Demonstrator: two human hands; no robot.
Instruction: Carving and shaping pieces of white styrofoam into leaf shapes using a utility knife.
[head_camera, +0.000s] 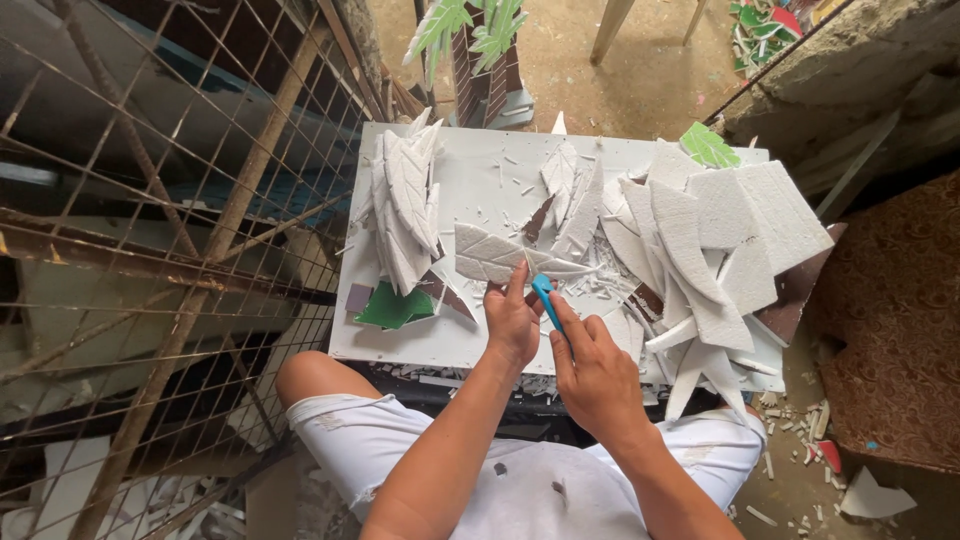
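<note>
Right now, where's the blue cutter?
In the head view, the blue cutter is in the right hand, at the white board's front edge, beside the left hand.

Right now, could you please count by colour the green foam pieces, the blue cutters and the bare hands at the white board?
Green foam pieces: 2, one at the board's near left, one at its far right
Blue cutters: 1
Bare hands: 2, left hand, right hand
Total: 5

White leaf-shaped foam piece (497, 256) lies flat, blue cutter (545, 298) at its edge.
</note>
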